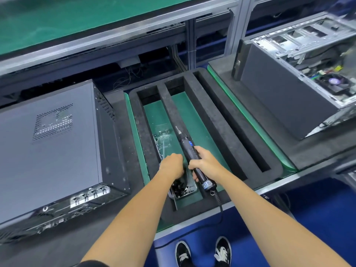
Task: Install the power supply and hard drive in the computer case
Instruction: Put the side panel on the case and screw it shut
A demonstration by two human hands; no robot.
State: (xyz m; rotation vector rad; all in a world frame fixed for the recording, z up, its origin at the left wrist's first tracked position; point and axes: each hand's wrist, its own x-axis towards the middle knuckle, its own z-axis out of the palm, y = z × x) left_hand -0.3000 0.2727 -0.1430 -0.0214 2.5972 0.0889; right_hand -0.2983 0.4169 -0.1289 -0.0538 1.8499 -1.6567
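Observation:
My right hand point(205, 163) grips a black electric screwdriver point(189, 149) over the black foam tray point(212, 120), its bit pointing away from me. My left hand point(171, 166) reaches with curled fingers into a small metal box of dark screws point(185, 189) in the tray's left slot; what the fingers hold is hidden. A closed black computer case point(50, 147) lies on its side to the left. At the right, an open computer case point(300, 74) lies tilted, its fan and drive bays showing.
Clear plastic bags and cable ties point(162, 139) lie in the left slot beyond the screw box. The screwdriver's cable point(219, 212) hangs over the bench's front edge. A green conveyor shelf point(77, 22) runs across the back. My shoes point(202, 251) stand on the blue floor.

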